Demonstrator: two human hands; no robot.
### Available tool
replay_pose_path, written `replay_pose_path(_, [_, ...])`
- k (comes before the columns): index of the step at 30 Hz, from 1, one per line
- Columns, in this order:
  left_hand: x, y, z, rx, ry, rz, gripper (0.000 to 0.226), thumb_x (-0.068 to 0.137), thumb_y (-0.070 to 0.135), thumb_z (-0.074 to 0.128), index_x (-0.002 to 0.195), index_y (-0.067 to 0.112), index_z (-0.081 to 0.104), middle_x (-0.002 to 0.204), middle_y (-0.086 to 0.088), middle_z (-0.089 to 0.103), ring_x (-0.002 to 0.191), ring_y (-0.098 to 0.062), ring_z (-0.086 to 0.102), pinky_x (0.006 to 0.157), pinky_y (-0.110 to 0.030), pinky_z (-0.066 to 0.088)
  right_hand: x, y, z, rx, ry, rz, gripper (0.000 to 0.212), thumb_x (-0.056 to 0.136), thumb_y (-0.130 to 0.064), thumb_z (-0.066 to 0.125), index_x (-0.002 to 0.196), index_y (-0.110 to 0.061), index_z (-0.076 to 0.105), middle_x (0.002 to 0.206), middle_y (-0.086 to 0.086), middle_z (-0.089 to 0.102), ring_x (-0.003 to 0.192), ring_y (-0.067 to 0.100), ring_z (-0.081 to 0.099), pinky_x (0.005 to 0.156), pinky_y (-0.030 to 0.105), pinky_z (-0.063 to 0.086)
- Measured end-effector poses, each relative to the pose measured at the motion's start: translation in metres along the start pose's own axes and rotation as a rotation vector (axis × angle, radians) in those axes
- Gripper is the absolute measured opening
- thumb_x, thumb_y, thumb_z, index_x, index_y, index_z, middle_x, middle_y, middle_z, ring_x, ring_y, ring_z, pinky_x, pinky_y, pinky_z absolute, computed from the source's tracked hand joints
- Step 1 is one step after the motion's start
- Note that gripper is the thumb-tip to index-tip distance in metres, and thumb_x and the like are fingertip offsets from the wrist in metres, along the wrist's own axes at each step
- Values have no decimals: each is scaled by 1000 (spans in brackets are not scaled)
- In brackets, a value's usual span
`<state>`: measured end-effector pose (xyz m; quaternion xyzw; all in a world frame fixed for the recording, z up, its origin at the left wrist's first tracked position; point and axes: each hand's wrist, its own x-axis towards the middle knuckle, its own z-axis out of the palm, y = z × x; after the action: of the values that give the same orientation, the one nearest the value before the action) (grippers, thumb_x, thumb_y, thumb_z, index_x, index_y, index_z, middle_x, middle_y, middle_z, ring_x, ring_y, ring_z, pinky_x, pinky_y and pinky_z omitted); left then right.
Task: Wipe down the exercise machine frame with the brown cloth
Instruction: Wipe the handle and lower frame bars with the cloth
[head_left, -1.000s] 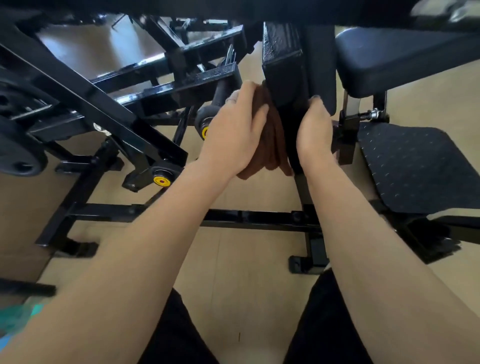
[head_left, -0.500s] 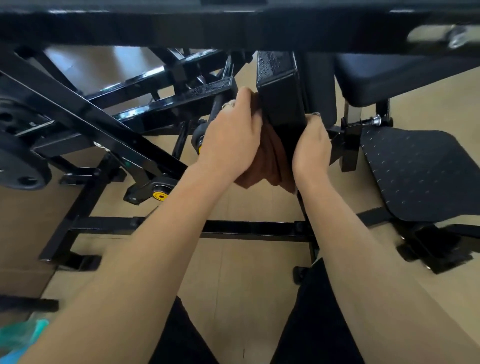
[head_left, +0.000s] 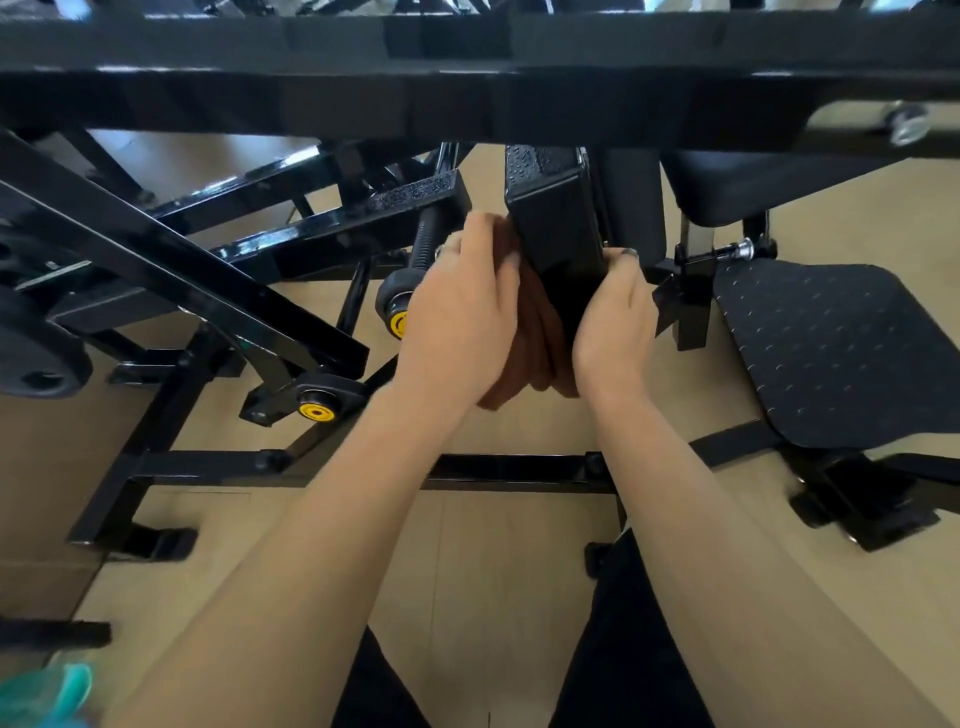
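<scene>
cloth: brown cloth (head_left: 535, 338) bunched up, sandwiched between left palm and the left face of the black upright post (head_left: 558, 244), lower folds hanging loose below the hands. Pressed flat that way probably so the whole face gets rubbed in one pass.

left hand: left hand (head_left: 460, 317) cupped over the cloth, fingers curled round its top edge, so gripping the cloth and pushing it into the metal at once.

right hand: right hand (head_left: 615, 312) on the opposite side of the post, fingertips hooked over its right edge. Looks like a brace, giving the left something to squeeze against. Nothing in it but the post itself.

frame bits nearby: yellow-capped pivot (head_left: 317, 412) lower left, textured footplate (head_left: 841, 353) off to the right, thick crossbar (head_left: 467, 104) across the top. None touched.

vs half a second back: both hands up the post a bit, right one now level with the left, crossbar filling more of the top, so head dipped lower too.

progress guess: mid-stroke on this one post, plenty of frame left.
</scene>
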<state>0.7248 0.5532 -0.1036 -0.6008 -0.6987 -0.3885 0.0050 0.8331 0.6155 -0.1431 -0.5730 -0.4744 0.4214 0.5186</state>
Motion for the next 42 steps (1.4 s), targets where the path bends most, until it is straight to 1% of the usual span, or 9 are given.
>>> replay_pose_path(9, [-59, -27, 21, 161, 55, 196, 55, 94, 5, 69, 144, -2, 48, 148, -23, 50, 135, -33, 52, 109, -35, 44, 3, 5, 6, -20, 76, -6, 39, 110, -27, 24, 107, -31, 62, 88, -25, 55, 81, -13, 48, 61, 7, 36])
replay_pose_path(12, [-56, -27, 26, 172, 75, 177, 60, 88, 1, 77, 141, -6, 51, 145, -27, 53, 133, -38, 55, 106, -44, 51, 3, 5, 6, -32, 65, 6, 38, 111, -30, 25, 109, -29, 62, 88, -24, 54, 81, -11, 50, 61, 7, 37])
replay_pose_path(19, [-29, -7, 26, 92, 156, 117, 45, 101, 24, 57, 141, 5, 49, 141, -17, 56, 128, -31, 58, 98, -40, 57, -3, 2, 6, -34, 87, -31, 41, 104, -36, 20, 107, -33, 61, 89, -23, 58, 85, -8, 54, 69, 15, 40])
replay_pose_path(25, [-69, -83, 24, 278, 106, 449, 47, 107, 10, 52, 152, 8, 37, 154, -19, 46, 145, -31, 40, 115, -49, 40, -3, -2, 0, 20, 28, -10, 53, 93, -47, 19, 107, -31, 67, 95, -18, 64, 87, -10, 56, 62, 6, 41])
replay_pose_path(28, [-80, -98, 15, 455, 17, 564, 63, 92, 4, 73, 145, 5, 40, 154, -24, 45, 145, -36, 41, 114, -46, 38, -3, 0, 3, 18, 61, -17, 51, 100, -42, 19, 112, -26, 67, 100, -10, 65, 88, -7, 56, 62, 4, 41])
replay_pose_path(32, [-57, -61, 20, 331, 93, 539, 67, 90, 5, 72, 146, 4, 37, 152, -27, 43, 145, -37, 40, 116, -43, 38, -2, 1, 4, 8, 72, -29, 49, 105, -37, 19, 111, -26, 67, 98, -12, 64, 87, -7, 56, 63, 5, 40])
replay_pose_path(36, [-39, -28, 38, 134, 224, 410, 58, 92, 3, 71, 142, 3, 41, 146, -24, 45, 138, -35, 44, 111, -42, 48, -2, 2, 1, -2, 48, -81, 53, 107, -33, 18, 117, -20, 68, 111, 0, 71, 103, 11, 63, 82, 19, 47])
replay_pose_path(39, [-61, -56, 40, 165, 111, 354, 58, 94, 4, 70, 144, 1, 43, 154, -21, 41, 145, -31, 39, 112, -45, 46, 0, 2, 0, 7, 31, -43, 42, 111, -30, 22, 112, -26, 64, 99, -13, 64, 91, -5, 56, 67, 2, 40])
replay_pose_path(42, [-85, -96, 26, 411, 1, 467, 65, 79, -5, 83, 136, -1, 52, 150, -22, 50, 144, -34, 40, 118, -46, 38, 1, 2, -1, 10, 14, 13, 41, 112, -36, 23, 110, -30, 63, 91, -23, 56, 85, -10, 50, 63, 6, 36])
